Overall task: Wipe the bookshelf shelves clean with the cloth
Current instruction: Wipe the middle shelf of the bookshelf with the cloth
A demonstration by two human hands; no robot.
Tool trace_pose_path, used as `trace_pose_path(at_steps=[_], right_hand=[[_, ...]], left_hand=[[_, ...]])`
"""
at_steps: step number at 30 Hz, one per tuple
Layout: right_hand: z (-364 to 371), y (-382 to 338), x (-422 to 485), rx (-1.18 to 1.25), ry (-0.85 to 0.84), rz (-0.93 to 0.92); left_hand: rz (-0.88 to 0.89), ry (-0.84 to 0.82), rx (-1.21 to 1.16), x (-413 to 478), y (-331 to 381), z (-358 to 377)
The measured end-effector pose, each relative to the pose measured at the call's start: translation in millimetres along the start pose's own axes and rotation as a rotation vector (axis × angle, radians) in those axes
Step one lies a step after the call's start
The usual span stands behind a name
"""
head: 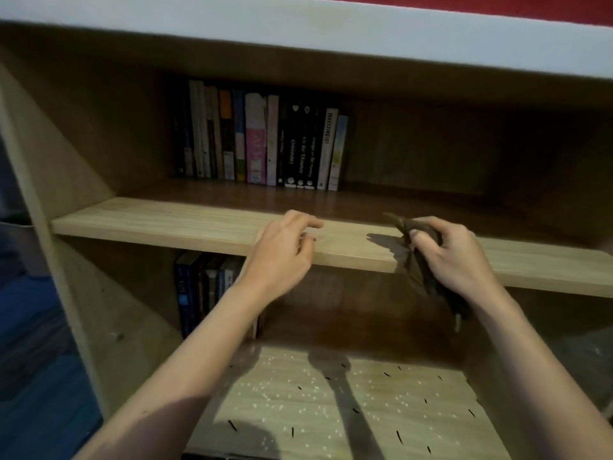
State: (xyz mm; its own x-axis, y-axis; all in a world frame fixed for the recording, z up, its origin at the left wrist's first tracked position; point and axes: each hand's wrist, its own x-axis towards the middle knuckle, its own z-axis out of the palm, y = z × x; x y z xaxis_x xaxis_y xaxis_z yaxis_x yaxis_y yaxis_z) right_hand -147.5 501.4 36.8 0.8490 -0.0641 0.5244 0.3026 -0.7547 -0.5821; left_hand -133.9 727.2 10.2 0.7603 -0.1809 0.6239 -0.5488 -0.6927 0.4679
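A wooden bookshelf fills the view. Its middle shelf [185, 224] is a pale board running left to right. My left hand [282, 250] rests on that board's front edge with the fingers loosely spread and nothing in it. My right hand [447, 257] hovers at the same edge further right, closed on a dark crumpled cloth [421, 267] that hangs below the board. The lower shelf [298, 403] is strewn with white specks and short dark slivers.
A row of upright books [262, 144] stands at the back of the middle shelf, left of centre. More books [202, 287] stand at the lower shelf's back left. The side panel [49, 180] rises on the left; a white top board [298, 31] overhangs.
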Motion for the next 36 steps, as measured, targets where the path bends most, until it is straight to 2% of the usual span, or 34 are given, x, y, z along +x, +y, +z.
trace_pose_path(at_steps=[3,6,8,10,12,13,15,16,18,20,21,24,26,27,29,30,31,33,34,36], right_hand=[[27.8,-5.3,16.5,-0.251,0.051,0.06],[57.2,-25.5,18.6,-0.45,0.052,0.001],[73.5,-47.3,13.7,-0.421,-0.004,-0.086],[91.3,-70.1,4.9,-0.397,-0.033,-0.265],[100.7,-87.4,-7.6,-0.269,-0.079,-0.433],[98.8,-92.9,-9.9,-0.143,-0.128,-0.447],[84.7,-94.4,-3.5,0.095,-0.169,-0.351],[80.5,-90.1,6.6,0.132,-0.101,-0.285],[81.9,-82.5,23.0,-0.068,0.007,-0.188],[103.1,-88.6,20.2,-0.311,-0.029,-0.167],[117.3,-95.5,14.8,-0.335,-0.046,-0.196],[146.3,-124.8,10.5,-0.088,-0.155,-0.206],[153.6,-142.9,25.9,0.157,-0.276,-0.054],[152.4,-151.2,34.8,0.344,-0.321,0.085],[142.6,-155.3,48.7,0.707,-0.342,0.307],[138.4,-148.6,53.1,0.769,-0.287,0.317],[131.1,-138.5,55.0,0.723,-0.217,0.272],[119.6,-113.8,54.8,0.462,-0.128,0.137],[115.4,-104.2,51.6,0.311,-0.142,0.091],[112.8,-90.6,44.3,0.056,-0.239,0.018]], left_hand=[[-0.085,0.053,0.201,-5.2,-36.3,-30.2],[-0.144,-0.037,0.294,-4.3,-62.8,-47.7],[-0.138,-0.065,0.328,-3.2,-69.7,-47.3],[-0.132,-0.046,0.334,-1.9,-73.1,-46.6],[-0.137,-0.058,0.316,-0.9,-75.3,-47.5],[-0.137,-0.077,0.301,-0.9,-76.6,-48.9],[-0.137,-0.118,0.264,-1.0,-78.3,-52.1],[-0.137,-0.13,0.248,-1.0,-78.8,-54.1],[-0.15,-0.118,0.197,-1.4,-78.9,-55.7],[-0.162,-0.079,0.134,-1.8,-77.9,-55.5],[-0.163,-0.055,0.097,-2.3,-76.9,-54.9],[-0.203,0.019,-0.124,0.5,-76.5,-57.8],[-0.273,0.101,-0.325,4.7,-78.2,-64.3],[-0.3,0.157,-0.373,6.9,-79.3,-66.9],[-0.308,0.191,-0.239,7.5,-74.6,-67.5],[-0.299,0.118,-0.068,7.9,-69.8,-65.2],[-0.299,-0.004,0.112,8.2,-62.5,-60.0],[-0.318,-0.208,0.403,12.0,-48.4,-50.8],[-0.333,-0.248,0.461,15.8,-43.8,-49.1],[-0.345,-0.251,0.411,21.3,-41.2,-57.3]])
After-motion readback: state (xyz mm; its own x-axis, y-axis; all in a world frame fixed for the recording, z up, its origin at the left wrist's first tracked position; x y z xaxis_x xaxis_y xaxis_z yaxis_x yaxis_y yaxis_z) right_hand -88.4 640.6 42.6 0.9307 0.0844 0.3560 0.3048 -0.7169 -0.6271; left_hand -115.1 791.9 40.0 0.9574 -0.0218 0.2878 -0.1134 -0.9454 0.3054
